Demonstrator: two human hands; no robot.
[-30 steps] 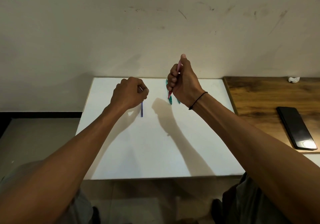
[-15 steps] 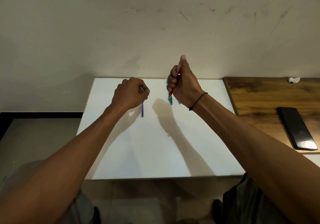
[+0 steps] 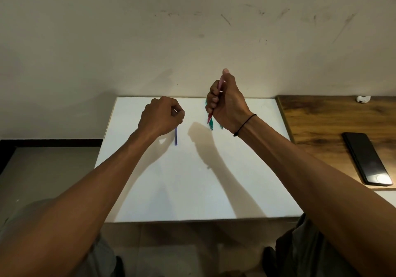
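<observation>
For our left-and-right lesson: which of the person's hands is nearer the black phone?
Right. The right hand, gripping a pink pen, is left of the black phone; the left hand is farther left, holding a purple pen.

The left grip (image 3: pixel 161 116) closes over the upper end of the purple pen (image 3: pixel 176 137), leaving only its lower length showing at 6 o'clock. A pale glint between thumb and fingers is too small to identify. The right grip (image 3: pixel 227 103) hides the middle of the pink pen (image 3: pixel 220 83), which shows only at 12 and 7 o'clock of the fist. Behind it, the teal pens (image 3: pixel 211 126) are mostly covered, so their number is unclear. At 3 o'clock the wooden counter (image 3: pixel 317 122) runs off the edge. A white scrap (image 3: pixel 363 98) at its far side is too small to name. Both forearms are cut off at the bottom edge.
</observation>
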